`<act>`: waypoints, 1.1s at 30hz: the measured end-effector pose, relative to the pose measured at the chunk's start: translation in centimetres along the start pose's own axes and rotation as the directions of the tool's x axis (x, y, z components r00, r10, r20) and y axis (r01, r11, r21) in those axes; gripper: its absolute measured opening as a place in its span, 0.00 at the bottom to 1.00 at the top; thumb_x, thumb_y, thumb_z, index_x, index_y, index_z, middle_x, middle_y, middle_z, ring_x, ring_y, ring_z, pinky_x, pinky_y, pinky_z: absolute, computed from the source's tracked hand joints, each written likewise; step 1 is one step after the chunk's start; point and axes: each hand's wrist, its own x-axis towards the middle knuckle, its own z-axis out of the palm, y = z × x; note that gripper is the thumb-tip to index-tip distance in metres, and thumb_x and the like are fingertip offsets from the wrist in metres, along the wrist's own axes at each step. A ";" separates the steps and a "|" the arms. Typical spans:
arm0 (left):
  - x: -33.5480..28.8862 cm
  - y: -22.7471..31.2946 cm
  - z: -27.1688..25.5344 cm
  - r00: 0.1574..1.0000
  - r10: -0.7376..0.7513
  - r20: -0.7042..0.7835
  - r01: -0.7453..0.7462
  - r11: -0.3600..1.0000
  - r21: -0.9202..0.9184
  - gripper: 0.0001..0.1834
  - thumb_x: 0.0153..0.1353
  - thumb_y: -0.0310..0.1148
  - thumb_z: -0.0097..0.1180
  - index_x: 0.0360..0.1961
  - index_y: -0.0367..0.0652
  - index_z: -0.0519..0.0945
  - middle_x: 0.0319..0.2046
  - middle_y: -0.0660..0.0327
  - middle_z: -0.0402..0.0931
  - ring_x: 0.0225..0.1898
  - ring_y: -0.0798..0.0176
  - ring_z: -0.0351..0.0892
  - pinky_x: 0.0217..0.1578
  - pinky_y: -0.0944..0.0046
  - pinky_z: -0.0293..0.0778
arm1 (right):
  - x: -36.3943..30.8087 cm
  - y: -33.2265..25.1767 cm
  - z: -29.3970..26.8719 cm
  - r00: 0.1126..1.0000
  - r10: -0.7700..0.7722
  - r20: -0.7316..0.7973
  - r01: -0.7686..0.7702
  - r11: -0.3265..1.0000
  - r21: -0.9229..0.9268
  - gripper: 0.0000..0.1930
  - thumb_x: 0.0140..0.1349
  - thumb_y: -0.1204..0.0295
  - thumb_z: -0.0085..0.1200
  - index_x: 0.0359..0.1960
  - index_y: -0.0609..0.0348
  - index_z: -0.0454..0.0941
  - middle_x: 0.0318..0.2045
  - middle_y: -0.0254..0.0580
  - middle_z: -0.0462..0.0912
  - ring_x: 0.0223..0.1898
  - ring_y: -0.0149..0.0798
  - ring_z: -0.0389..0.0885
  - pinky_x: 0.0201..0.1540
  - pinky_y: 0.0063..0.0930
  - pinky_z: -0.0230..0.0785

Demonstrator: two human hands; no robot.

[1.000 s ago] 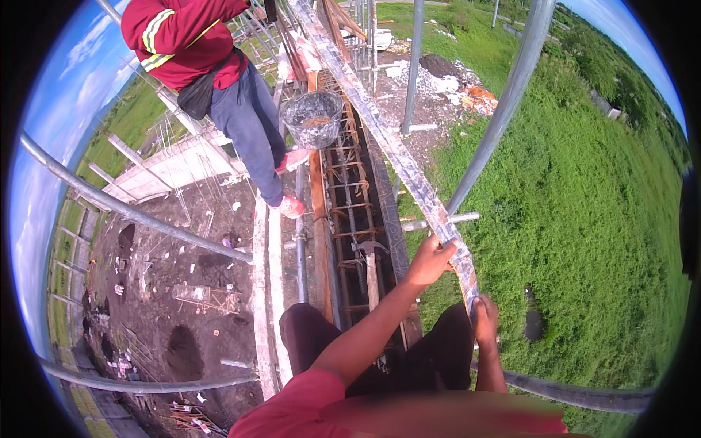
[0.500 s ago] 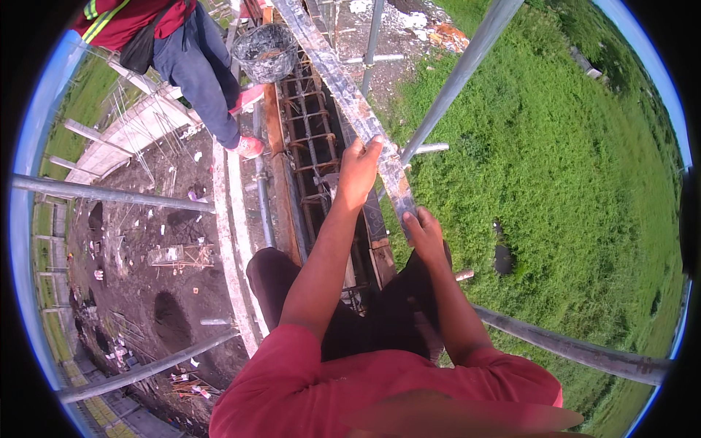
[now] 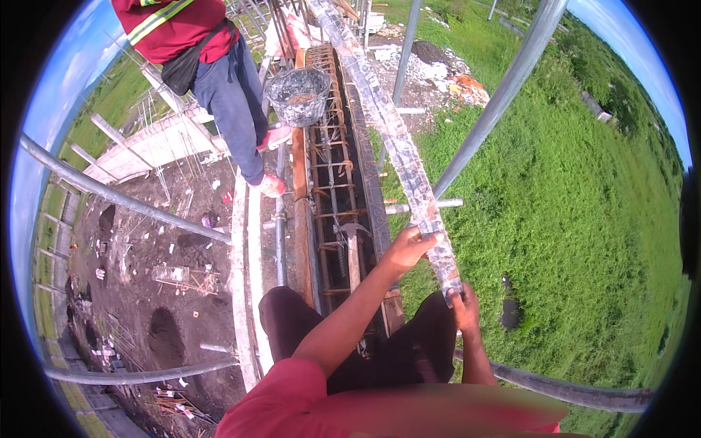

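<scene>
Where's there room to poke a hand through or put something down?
A hand might fit between the long board and dark side plank, beyond the left hand. Nothing sits on the steel bars between bucket and hammer, but they're gappy. It's crowded near the left forearm and knees.

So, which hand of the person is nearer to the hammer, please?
Left. The left hand is to the right of the hammer, holding the long board; the right hand is farther right and lower in the picture, at the board's near end.

The left arm slants forward and right, left hand gripping; the right hand, closer in, grips too.
</scene>
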 end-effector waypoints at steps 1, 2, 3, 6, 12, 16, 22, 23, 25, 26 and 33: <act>0.2 0.2 0.0 0.998 -0.045 -0.046 0.044 0.999 -0.009 0.19 0.72 0.38 0.61 0.57 0.38 0.82 0.48 0.62 0.85 0.38 0.75 0.75 0.39 0.68 0.73 | 0.2 -0.5 -0.1 1.000 -0.011 -0.012 0.011 1.000 -0.011 0.18 0.68 0.57 0.59 0.35 0.62 0.76 0.23 0.33 0.76 0.27 0.28 0.71 0.31 0.29 0.66; 0.4 0.5 0.0 0.992 -0.086 -0.091 0.084 0.996 -0.021 0.18 0.72 0.38 0.62 0.57 0.39 0.82 0.48 0.63 0.85 0.38 0.75 0.75 0.39 0.68 0.73 | 0.5 -1.0 0.0 0.998 -0.044 -0.040 0.042 0.999 -0.034 0.18 0.69 0.56 0.59 0.34 0.62 0.76 0.23 0.33 0.76 0.27 0.28 0.71 0.31 0.29 0.66; 0.4 0.9 -0.1 0.992 -0.064 -0.110 0.052 0.993 -0.104 0.18 0.72 0.40 0.61 0.56 0.41 0.81 0.49 0.63 0.84 0.39 0.74 0.78 0.40 0.65 0.75 | 0.8 -1.6 0.5 0.993 -0.112 -0.034 0.113 0.993 0.031 0.20 0.70 0.54 0.59 0.33 0.61 0.76 0.22 0.33 0.76 0.27 0.29 0.70 0.30 0.29 0.66; 0.2 2.7 -0.8 0.972 -0.039 -0.234 -0.006 0.982 -0.189 0.19 0.73 0.41 0.59 0.57 0.40 0.80 0.48 0.62 0.84 0.44 0.71 0.82 0.43 0.63 0.78 | 1.2 -3.1 2.4 0.996 0.046 0.077 -0.054 0.993 0.106 0.19 0.70 0.54 0.58 0.35 0.60 0.77 0.23 0.32 0.77 0.28 0.29 0.72 0.31 0.29 0.67; -2.4 4.8 -1.8 0.954 0.150 -0.259 -0.229 0.923 -0.310 0.20 0.79 0.38 0.48 0.58 0.32 0.76 0.35 0.56 0.83 0.32 0.62 0.82 0.40 0.61 0.78 | -0.9 -3.2 7.0 0.901 -0.046 0.431 0.013 0.997 0.079 0.22 0.74 0.54 0.53 0.41 0.67 0.79 0.31 0.45 0.81 0.35 0.40 0.79 0.43 0.35 0.71; -3.2 3.2 -1.5 0.948 0.103 -0.303 -0.156 0.975 -0.157 0.18 0.79 0.40 0.49 0.52 0.33 0.78 0.31 0.60 0.81 0.30 0.65 0.80 0.36 0.63 0.76 | -0.3 -4.1 5.1 0.791 -0.006 0.612 -0.135 0.974 0.184 0.23 0.75 0.55 0.51 0.54 0.66 0.80 0.45 0.48 0.85 0.50 0.41 0.81 0.57 0.36 0.70; -1.8 2.0 6.5 0.945 0.309 -0.108 -0.312 0.950 -0.006 0.13 0.79 0.37 0.48 0.51 0.36 0.74 0.31 0.62 0.78 0.32 0.67 0.78 0.39 0.62 0.76 | 11.9 -17.8 -4.2 0.971 -0.192 0.144 0.200 0.979 -0.044 0.43 0.71 0.39 0.49 0.72 0.67 0.66 0.69 0.63 0.71 0.71 0.56 0.70 0.72 0.46 0.61; -1.7 1.9 8.3 0.948 0.309 -0.071 -0.311 0.950 -0.016 0.13 0.79 0.37 0.48 0.51 0.36 0.74 0.31 0.62 0.78 0.33 0.67 0.78 0.39 0.62 0.76 | 14.0 -21.3 -4.8 0.977 -0.182 0.109 0.189 0.980 -0.060 0.48 0.68 0.33 0.47 0.72 0.68 0.66 0.69 0.66 0.69 0.72 0.57 0.68 0.72 0.47 0.60; -2.0 1.4 11.8 0.928 0.372 -0.015 -0.372 0.928 -0.035 0.12 0.79 0.36 0.47 0.52 0.37 0.72 0.31 0.62 0.77 0.35 0.67 0.78 0.39 0.61 0.76 | 17.7 -27.8 -4.7 0.954 -0.259 0.154 0.278 0.953 -0.118 0.56 0.63 0.29 0.50 0.73 0.73 0.60 0.70 0.71 0.66 0.73 0.59 0.65 0.74 0.48 0.57; -2.5 1.0 13.6 0.935 0.355 -0.021 -0.356 0.931 -0.083 0.13 0.77 0.36 0.48 0.52 0.36 0.72 0.31 0.61 0.77 0.35 0.67 0.78 0.40 0.61 0.76 | 19.5 -30.6 -4.1 0.944 -0.281 0.171 0.306 0.942 -0.141 0.59 0.61 0.27 0.50 0.74 0.75 0.58 0.71 0.73 0.64 0.73 0.60 0.65 0.75 0.49 0.56; -4.2 -0.7 17.9 0.939 0.286 0.191 -0.329 0.907 0.263 0.25 0.72 0.41 0.57 0.63 0.37 0.71 0.45 0.49 0.81 0.43 0.59 0.82 0.44 0.54 0.78 | 24.3 -35.7 -1.0 0.958 -0.278 0.070 0.279 0.848 -0.451 0.46 0.55 0.54 0.70 0.69 0.76 0.67 0.61 0.70 0.77 0.63 0.55 0.79 0.70 0.42 0.67</act>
